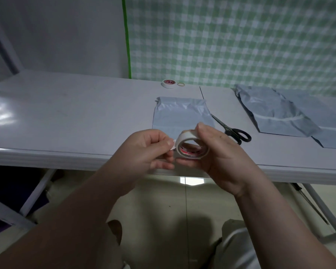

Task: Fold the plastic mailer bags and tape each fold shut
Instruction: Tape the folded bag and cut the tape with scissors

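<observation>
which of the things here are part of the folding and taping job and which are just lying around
In use: tape roll held by right hand, its end pinched by left hand; mailer bag in front; pile of mailer bags at right; scissors, likely for cutting tape.
Lying about: spare tape roll and small ring at the back.

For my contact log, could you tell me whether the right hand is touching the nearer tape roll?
Touching. The head view shows the right hand gripping the tape roll, thumb on top; the left hand pinches its loose end.
</observation>
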### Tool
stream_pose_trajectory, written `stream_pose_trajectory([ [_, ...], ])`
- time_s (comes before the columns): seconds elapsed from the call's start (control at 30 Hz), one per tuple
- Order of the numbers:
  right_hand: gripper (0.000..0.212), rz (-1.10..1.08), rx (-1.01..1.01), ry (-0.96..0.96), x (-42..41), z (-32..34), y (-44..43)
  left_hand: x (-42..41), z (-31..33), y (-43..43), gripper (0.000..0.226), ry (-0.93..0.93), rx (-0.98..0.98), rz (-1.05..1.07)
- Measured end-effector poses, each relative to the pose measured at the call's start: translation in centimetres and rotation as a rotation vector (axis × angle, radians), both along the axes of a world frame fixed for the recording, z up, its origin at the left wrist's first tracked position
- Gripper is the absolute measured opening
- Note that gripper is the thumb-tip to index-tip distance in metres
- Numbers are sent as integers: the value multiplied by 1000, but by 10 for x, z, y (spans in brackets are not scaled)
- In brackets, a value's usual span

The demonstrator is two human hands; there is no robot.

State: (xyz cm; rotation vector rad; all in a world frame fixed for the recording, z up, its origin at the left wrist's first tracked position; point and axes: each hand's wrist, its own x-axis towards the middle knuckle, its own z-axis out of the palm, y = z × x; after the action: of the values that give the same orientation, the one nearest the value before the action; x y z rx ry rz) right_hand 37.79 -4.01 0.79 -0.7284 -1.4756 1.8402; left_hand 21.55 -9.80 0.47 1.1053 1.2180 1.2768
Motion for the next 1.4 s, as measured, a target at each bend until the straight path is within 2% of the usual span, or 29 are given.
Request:
stream_pose_trajectory([
  [0.1, 53, -76, -5, -29, -13, 9, 10, -9, 5, 11, 22, 146, 14, 0],
  [0.2, 33, -178, 148, -161, -22, 21, 30, -26, 19, 31, 24, 309, 50, 42],
  [0.33, 38, -268, 343, -318, -33, 30, 64, -46, 33, 63, 22, 264, -11, 64],
  [0.43, 38, -296, 282, -321, -45, 23, 88, -49, 30, 87, 20, 146, -118, 56],
  [0.57, 29, -291, 82, -215, -53, 5, 106, -51, 16, 109, 16, 55, -218, 41],
  [0.67, 29, -313, 11, -188, -56, -13, 110, -54, 5, 117, 14, 94, -272, 9],
  [0.77, 31, -345, 31, -217, -57, -24, 111, -56, -2, 121, 15, 141, -279, 1],
  [0.93, 19, -349, 22, -248, -59, -23, 111, -59, -7, 126, 18, 214, -249, 30],
  [1.03, 16, -353, 25, -260, -60, -22, 111, -62, -9, 128, 18, 297, -235, 38],
  [1.17, 24, -297, 96, -288, -60, -24, 112, -63, -9, 131, 17, 473, -210, 31],
  [1.23, 28, -282, 125, -300, -61, -25, 113, -63, -5, 132, 16, 580, -201, 22],
  [1.4, 24, -282, 169, -309, -64, -26, 111, -64, 2, 134, 15, 879, -194, -47],
])
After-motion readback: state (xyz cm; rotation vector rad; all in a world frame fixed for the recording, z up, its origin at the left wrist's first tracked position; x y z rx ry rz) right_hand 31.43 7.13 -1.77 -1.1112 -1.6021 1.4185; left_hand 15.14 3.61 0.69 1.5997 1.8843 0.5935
